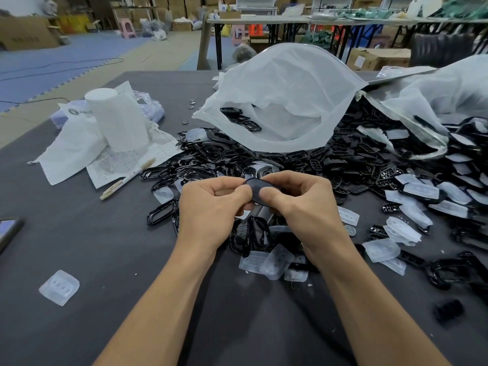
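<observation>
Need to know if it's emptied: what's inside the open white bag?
A few black frames lie near the mouth of the white bag; its folds hide anything deeper.

grey table (92, 247) | black frames (206, 154) | clear pad (59, 287) | pen (128, 178) | bag (285, 96)

A small dark piece (257, 187) is being pinched between 2 hands, the left hand (211, 207) gripping its left end and the right hand (298, 202) its right end. It is looking thin, smooth and slightly bowed, with a rounded top edge; the thumbs are hiding its lower part. It is hovering above the table (105, 247), roughly midway between the left and right edges.
</observation>
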The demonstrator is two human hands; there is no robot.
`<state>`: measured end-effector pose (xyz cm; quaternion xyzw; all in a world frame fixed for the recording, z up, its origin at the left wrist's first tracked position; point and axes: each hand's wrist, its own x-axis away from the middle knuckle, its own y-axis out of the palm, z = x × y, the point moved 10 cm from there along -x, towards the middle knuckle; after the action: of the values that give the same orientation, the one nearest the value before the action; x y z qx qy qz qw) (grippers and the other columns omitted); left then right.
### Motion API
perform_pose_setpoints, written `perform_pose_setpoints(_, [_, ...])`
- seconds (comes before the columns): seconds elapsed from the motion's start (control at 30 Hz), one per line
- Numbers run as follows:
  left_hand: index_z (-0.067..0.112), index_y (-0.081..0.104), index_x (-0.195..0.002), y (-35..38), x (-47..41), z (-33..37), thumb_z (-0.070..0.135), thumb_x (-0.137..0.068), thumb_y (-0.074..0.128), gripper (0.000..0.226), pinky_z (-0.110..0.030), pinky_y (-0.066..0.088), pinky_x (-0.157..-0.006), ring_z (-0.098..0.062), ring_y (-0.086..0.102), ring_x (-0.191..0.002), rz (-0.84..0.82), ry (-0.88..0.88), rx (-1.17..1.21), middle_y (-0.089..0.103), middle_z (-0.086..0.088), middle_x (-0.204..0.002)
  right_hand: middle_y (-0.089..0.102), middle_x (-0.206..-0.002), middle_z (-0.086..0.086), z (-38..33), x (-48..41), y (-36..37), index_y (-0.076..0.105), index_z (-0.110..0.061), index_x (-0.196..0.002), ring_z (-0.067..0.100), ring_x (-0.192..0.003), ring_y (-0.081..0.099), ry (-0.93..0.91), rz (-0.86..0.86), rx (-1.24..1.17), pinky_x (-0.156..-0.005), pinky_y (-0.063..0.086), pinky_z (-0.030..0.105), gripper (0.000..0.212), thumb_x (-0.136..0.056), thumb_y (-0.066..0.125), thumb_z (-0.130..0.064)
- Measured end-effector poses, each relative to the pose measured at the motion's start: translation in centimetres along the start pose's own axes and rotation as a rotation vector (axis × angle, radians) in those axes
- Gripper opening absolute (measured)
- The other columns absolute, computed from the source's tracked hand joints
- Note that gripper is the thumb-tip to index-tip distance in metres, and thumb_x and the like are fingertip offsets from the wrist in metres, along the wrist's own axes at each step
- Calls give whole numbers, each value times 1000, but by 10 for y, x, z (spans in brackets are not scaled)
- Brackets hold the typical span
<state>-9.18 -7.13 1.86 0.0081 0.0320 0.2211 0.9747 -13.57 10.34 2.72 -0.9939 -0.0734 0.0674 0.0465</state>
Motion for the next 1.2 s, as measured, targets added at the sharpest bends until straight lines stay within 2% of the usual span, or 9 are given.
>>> perform_pose_setpoints(0.13, [14,83,-82,2,1,-1,8,-78,80,8,-20,54,-54,-16,73,-58,-4,-1,8,77,-10,-69,78,-77,4,2,0,2,81,-27,-84,21,-67,71,13,2,-4,-69,59,42,13,-74,78,-20])
perform_pose_setpoints(0.27, [17,83,-84,7,1,-4,15,-74,76,12,-20,55,-56,-17,75,-62,-52,-17,10,79,-8,-73,77,-75,7,-1,0,-2,81,-25,-81,35,-70,71,-6,34,-18,-66,59,44,13,-73,78,-15])
perform_pose_setpoints(0.43, [24,84,-80,17,3,-6,20,-75,75,12,-24,57,-62,-15,70,-60,-156,-17,-89,78,-7,-72,77,-74,10,-1,1,-1,82,-24,-79,38,-70,70,8,10,-14,-65,59,45,14,-67,80,-17])
perform_pose_setpoints(0.6, [14,84,-75,13,1,-10,1,-86,74,20,-20,52,-53,-13,68,-53,-140,-83,-10,76,-12,-67,75,-68,9,-3,1,1,82,-14,-81,14,-51,62,26,-76,-162,-48,48,21,27,-86,72,10])
perform_pose_setpoints(0.73, [18,84,-72,12,2,-8,1,-88,71,26,-20,53,-53,-16,72,-57,-97,-87,29,77,-13,-70,75,-70,11,-4,0,2,81,-17,-79,19,-50,65,39,-100,-274,-48,53,23,38,-94,62,12])
perform_pose_setpoints(0.9, [23,83,-67,10,3,-8,-1,-86,70,33,-19,50,-49,-13,69,-51,-18,-50,38,74,-7,-62,78,-77,8,-1,0,2,82,-20,-81,19,-57,69,56,-98,-231,-53,56,23,45,-97,55,11])
perform_pose_setpoints(1.0, [19,83,-70,11,3,-11,3,-82,73,23,-24,52,-53,-15,67,-52,-1,-53,18,73,-7,-61,80,-90,-9,-12,1,-10,82,-28,-98,8,-79,74,-86,-12,89,-71,58,19,26,-87,72,-6])
perform_pose_setpoints(1.07, [20,83,-70,10,3,-17,11,-73,75,12,-31,56,-59,-21,68,-58,17,-78,4,75,-10,-64,77,-98,-19,-20,5,-4,79,-38,-109,0,-91,71,-191,-42,434,-80,50,7,36,-77,84,-24])
perform_pose_setpoints(1.2, [25,84,-76,14,5,-24,22,-66,71,17,-31,57,-62,-17,67,-59,-20,-107,-57,76,-7,-67,76,-98,-20,-31,9,-1,80,-36,-111,-9,-91,65,-233,-54,565,-80,45,2,40,-74,87,-22])
